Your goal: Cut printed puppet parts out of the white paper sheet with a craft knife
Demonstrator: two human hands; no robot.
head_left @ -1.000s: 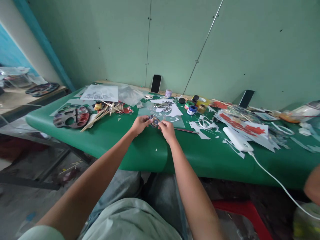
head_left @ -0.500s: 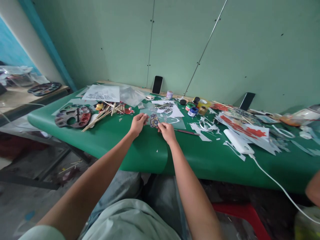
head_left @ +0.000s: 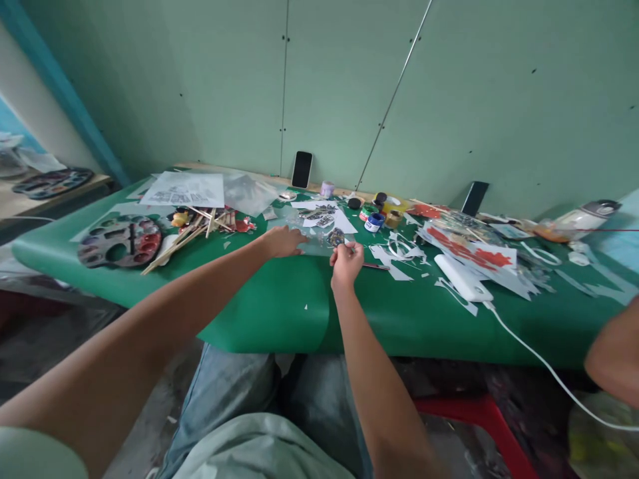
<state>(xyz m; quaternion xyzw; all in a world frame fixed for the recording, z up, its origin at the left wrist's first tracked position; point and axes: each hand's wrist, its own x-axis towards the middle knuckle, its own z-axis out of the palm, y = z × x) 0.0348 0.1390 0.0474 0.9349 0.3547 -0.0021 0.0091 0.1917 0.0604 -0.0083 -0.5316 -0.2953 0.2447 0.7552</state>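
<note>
My right hand [head_left: 345, 262] is closed in a pinch on a small dark patterned cutout [head_left: 335, 237], held just above the green table [head_left: 279, 306]. My left hand [head_left: 283, 241] lies stretched out and flat on a clear plastic sheet [head_left: 309, 243] to the left of the cutout, holding nothing. White paper with more printed cutouts [head_left: 319, 215] lies just beyond both hands.
A paint palette [head_left: 120, 240] and wooden sticks [head_left: 192, 229] lie at the left. Small paint jars [head_left: 373, 215], two phones [head_left: 301, 169] against the wall, red and white paper scraps [head_left: 469, 253], a white power bank [head_left: 462, 277] with cable. Another person's arm [head_left: 614, 359] shows at the right edge.
My left hand let go of the cutout and moved onto the plastic sheet. My right hand kept the cutout and shifted right. The camera turned slightly.
</note>
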